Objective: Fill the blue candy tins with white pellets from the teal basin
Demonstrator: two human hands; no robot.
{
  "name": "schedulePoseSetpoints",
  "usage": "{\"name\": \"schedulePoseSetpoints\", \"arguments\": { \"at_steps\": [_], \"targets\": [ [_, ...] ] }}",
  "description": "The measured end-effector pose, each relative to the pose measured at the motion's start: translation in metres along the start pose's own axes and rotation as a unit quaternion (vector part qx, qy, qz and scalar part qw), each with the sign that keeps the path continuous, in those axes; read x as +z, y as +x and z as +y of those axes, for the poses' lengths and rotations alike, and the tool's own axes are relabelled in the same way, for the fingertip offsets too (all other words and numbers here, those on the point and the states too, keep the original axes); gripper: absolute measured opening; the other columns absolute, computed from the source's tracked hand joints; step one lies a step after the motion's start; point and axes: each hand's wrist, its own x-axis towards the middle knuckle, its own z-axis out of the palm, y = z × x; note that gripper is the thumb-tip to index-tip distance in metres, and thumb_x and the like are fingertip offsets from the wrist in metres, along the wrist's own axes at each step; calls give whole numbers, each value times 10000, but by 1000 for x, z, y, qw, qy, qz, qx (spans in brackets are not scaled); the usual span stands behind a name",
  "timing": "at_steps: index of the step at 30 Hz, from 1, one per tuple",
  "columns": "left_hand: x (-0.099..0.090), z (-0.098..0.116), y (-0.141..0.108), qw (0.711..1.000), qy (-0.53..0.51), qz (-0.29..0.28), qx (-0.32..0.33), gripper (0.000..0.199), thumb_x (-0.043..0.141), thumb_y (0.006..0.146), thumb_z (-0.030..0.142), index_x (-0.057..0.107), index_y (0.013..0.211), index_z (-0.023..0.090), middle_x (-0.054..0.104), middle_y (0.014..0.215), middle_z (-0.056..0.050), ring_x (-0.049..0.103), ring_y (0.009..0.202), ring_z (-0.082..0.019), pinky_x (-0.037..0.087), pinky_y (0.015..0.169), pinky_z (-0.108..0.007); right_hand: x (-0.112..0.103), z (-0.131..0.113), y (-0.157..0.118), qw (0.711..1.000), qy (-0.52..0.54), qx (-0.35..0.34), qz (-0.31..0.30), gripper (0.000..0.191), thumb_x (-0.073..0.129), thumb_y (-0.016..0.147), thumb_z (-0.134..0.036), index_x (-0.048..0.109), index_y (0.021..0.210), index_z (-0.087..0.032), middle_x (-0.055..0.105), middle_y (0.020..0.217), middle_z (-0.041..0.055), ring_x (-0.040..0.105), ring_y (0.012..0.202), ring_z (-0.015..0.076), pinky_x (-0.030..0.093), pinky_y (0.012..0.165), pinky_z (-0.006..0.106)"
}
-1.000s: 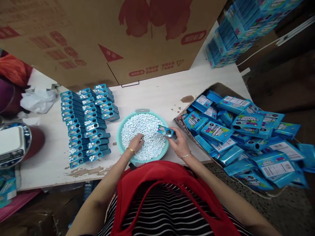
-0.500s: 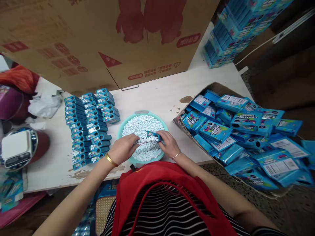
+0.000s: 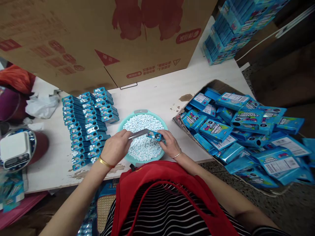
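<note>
My left hand (image 3: 115, 147) is closed around one end of a narrow grey scoop (image 3: 139, 133), whose other end meets a small blue candy box (image 3: 153, 134). Gripped in my right hand (image 3: 169, 142), that box shows a round opening in its end, with a few white pieces by it. Both hands are above a mint-green basin (image 3: 120, 127) full of small pale candies (image 3: 144, 149). To the left stand rows of upright blue boxes (image 3: 78, 137), several with white candies showing at their openings.
An open carton (image 3: 216, 86) heaped with blue candy boxes (image 3: 216, 130) sits at the right. A big cardboard box (image 3: 83, 42) stands behind the basin. Stacked blue packs (image 3: 219, 42) rise at the back right. At the far left a white scale (image 3: 16, 147) rests on a bucket.
The scoop, heaped with candies before, now looks bare and tilts down to the left. My left hand has shifted left and up; the box in my right hand has turned slightly.
</note>
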Motion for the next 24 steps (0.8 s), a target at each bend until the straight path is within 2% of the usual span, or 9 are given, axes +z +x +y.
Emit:
{"name": "schedulePoseSetpoints", "arguments": {
  "at_steps": [2, 4, 6, 8, 11, 13, 16, 20, 24],
  "targets": [
    [42, -22, 6, 997, -45, -27, -49, 122, 455, 885, 230, 555, 945, 191, 598, 934, -77, 584, 872, -224, 453, 703, -313, -6, 1, -1, 1000, 2, 26, 11, 414, 479, 803, -123, 503, 1204, -224, 608, 1134, 99, 562, 1086, 253, 482, 951, 451],
    [88, -31, 15, 987, -123, -65, -84, 98, 468, 848, 159, 554, 887, 184, 599, 923, -90, 580, 894, -238, 453, 736, -332, -13, 3, -1, 999, 5, 48, 21, 392, 490, 815, -153, 504, 1201, -227, 604, 1136, 103, 564, 1083, 257, 483, 942, 455],
    [129, -24, 27, 980, -164, -78, -82, 101, 471, 842, 154, 558, 886, 182, 610, 934, -95, 582, 906, -237, 460, 764, -340, -18, 4, -1, 998, 10, 60, 25, 369, 502, 826, -180, 507, 1192, -222, 606, 1124, 107, 566, 1072, 260, 482, 930, 456],
    [160, -8, 41, 976, -196, -71, -67, 137, 464, 856, 172, 559, 954, 183, 615, 1005, -97, 583, 943, -226, 461, 810, -340, -22, 5, 0, 997, 12, 68, 30, 344, 513, 835, -204, 512, 1179, -216, 608, 1108, 109, 572, 1055, 259, 482, 920, 448],
    [181, 14, 57, 967, -244, -56, -46, 216, 457, 853, 164, 538, 1052, 184, 608, 1080, -90, 583, 968, -204, 455, 854, -329, -25, 6, 0, 996, 12, 83, 42, 312, 537, 843, -248, 521, 1152, -205, 616, 1068, 105, 587, 1008, 252, 492, 887, 424],
    [180, 18, 59, 961, -272, -50, -31, 226, 474, 845, 179, 533, 1063, 183, 617, 1041, -74, 591, 922, -190, 462, 833, -316, -26, 7, 0, 994, 9, 94, 48, 298, 552, 844, -271, 528, 1132, -199, 622, 1040, 99, 593, 979, 246, 498, 864, 409],
    [162, 6, 46, 952, -305, -38, -6, 221, 495, 858, 257, 529, 1063, 185, 619, 950, -46, 589, 840, -169, 466, 784, -296, -26, 8, -2, 994, 4, 98, 53, 296, 558, 842, -266, 529, 1126, -190, 622, 1033, 100, 593, 968, 244, 499, 855, 405],
    [114, -17, 16, 942, -332, 2, 43, 218, 490, 880, 314, 532, 1050, 183, 600, 876, -37, 559, 758, -154, 451, 717, -284, -21, 10, -2, 995, -1, 89, 44, 312, 546, 830, -225, 519, 1140, -194, 610, 1054, 107, 581, 995, 256, 498, 874, 426],
    [61, -19, -1, 957, -281, 12, 76, 219, 457, 903, 325, 527, 1058, 186, 605, 921, -50, 558, 777, -158, 452, 722, -290, -11, 7, 1, 999, -12, 42, 18, 367, 499, 810, -157, 512, 1173, -208, 604, 1103, 113, 564, 1051, 268, 486, 926, 459]
  ]
}}
